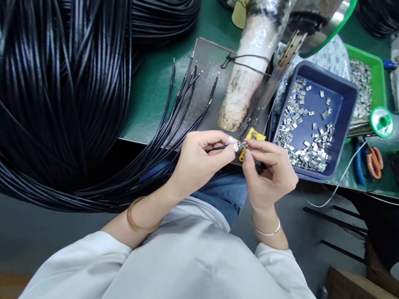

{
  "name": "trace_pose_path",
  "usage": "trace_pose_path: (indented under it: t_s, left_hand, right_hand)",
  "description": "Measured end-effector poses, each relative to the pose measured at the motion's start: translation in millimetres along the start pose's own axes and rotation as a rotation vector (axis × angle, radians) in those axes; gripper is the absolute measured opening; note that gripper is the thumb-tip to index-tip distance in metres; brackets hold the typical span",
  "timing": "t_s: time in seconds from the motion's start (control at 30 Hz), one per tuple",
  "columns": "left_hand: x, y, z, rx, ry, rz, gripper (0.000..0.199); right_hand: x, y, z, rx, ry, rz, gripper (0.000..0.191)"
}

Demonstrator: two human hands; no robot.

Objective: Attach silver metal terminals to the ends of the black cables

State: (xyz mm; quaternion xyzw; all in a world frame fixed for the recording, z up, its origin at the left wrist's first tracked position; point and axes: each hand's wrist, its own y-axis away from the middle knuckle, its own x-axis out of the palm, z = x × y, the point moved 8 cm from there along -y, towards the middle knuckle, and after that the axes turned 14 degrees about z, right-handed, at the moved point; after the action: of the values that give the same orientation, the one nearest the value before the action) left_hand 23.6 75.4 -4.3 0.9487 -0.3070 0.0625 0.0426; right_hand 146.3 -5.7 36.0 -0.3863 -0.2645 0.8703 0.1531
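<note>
My left hand (203, 161) pinches a thin black cable (217, 148) near its end, with white wrapping on a fingertip. Close against it, my right hand (270, 171) is closed at the fingertips on a small silver metal piece (243, 145) at the cable's end. Its exact shape is too small to make out. Just behind the fingers lies a yellow label or plate (255, 134). To the right stands a dark blue bin (338, 99) with many small silver metal pieces (308, 153) like those of connectors.
A large bundle of black cables (44, 92) fills the left, its stripped ends over a brown board (210, 98). A plastic-wrapped duct (248, 72) slants above. At right are a green bin (374, 63), a solder spool (382, 122) and orange-and-blue-handled pliers (374, 162).
</note>
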Motion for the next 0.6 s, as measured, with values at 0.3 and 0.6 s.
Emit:
trace_pose_path:
  t_s: [0.3, 0.6]
  left_hand:
    - [-1.8, 2, -3, 0.000, -0.022, 0.002, 0.009]
    - [1.0, 0, 5, -0.047, 0.101, 0.052, 0.008]
  right_hand:
    - [-4, -1, 9, -0.053, 0.071, -0.022, 0.020]
    - [0, 4, 11, -0.091, 0.081, 0.000, 0.019]
